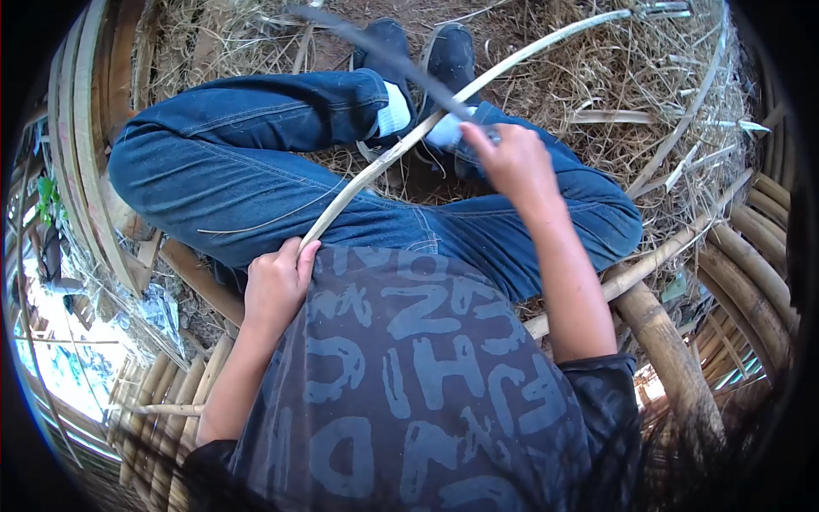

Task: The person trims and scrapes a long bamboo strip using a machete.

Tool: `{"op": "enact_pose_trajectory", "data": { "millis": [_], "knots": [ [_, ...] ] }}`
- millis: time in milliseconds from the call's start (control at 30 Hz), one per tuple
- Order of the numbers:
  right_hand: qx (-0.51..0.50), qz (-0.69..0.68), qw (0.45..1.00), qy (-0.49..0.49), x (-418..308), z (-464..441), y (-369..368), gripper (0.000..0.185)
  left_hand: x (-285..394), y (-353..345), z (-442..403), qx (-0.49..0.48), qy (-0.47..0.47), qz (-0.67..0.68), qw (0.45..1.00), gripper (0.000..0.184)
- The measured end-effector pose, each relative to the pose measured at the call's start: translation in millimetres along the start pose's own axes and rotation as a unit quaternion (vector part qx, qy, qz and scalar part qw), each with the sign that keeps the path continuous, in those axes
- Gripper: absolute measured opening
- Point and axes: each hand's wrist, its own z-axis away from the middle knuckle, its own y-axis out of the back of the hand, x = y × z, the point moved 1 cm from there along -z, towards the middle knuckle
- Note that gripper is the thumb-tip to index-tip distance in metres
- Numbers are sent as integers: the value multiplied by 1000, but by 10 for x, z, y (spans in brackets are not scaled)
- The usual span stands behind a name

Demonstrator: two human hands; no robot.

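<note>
My left hand is closed around the near end of a long, pale, curved strip of wood, close to my lap. The strip runs up and to the right, over my shoes. My right hand is closed on the handle of a long dark blade, which points to the upper left. The blade crosses the strip near its middle; whether they touch I cannot tell. Most of the handle is hidden by my fingers.
Shavings and dry fibres cover the ground around my shoes. Long split strips stand at the left. Bamboo poles lie at the lower right, and more bamboo is at the lower left.
</note>
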Motion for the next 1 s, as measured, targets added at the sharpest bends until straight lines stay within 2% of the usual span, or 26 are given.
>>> {"op": "enact_pose_trajectory", "data": {
  "millis": [67,333,433,500,533,600,633,733,800,867,933,1000],
  "knots": [
    [-5,19,1000,10,193,-51,51,66,12,11,-6,-8,-13,-16,1000,33],
    [12,97,995,13,88,-34,204,73,-29,-19,25,5,-13,-5,1000,31],
    [19,90,996,10,-90,-16,230,73,-42,-20,5,7,-14,0,1000,31],
    [-33,-10,999,-31,-245,11,200,72,-53,-29,23,-1,-18,-3,1000,31],
    [-34,-12,999,-34,-279,45,163,72,-55,-31,26,0,-16,-4,1000,31],
    [-5,75,997,28,-330,107,135,71,-57,-28,18,2,-18,-7,1000,32],
    [-42,57,997,2,-325,93,230,71,-58,-33,24,4,-18,-13,1000,32],
    [-52,81,995,-40,-82,-31,346,72,-27,-31,-12,5,-20,-19,1000,33],
    [-47,80,995,-26,1,-59,336,74,-30,-18,13,3,-14,-24,1000,33],
    [-1,106,994,-3,-28,-58,323,74,-23,-20,0,0,-11,-21,1000,34],
    [-4,105,994,-13,-184,-63,274,75,-20,-23,-10,9,-10,-12,1000,34],
    [-59,34,997,-26,-345,-51,257,74,-30,-32,13,10,-12,-9,1000,34]
  ]
}}
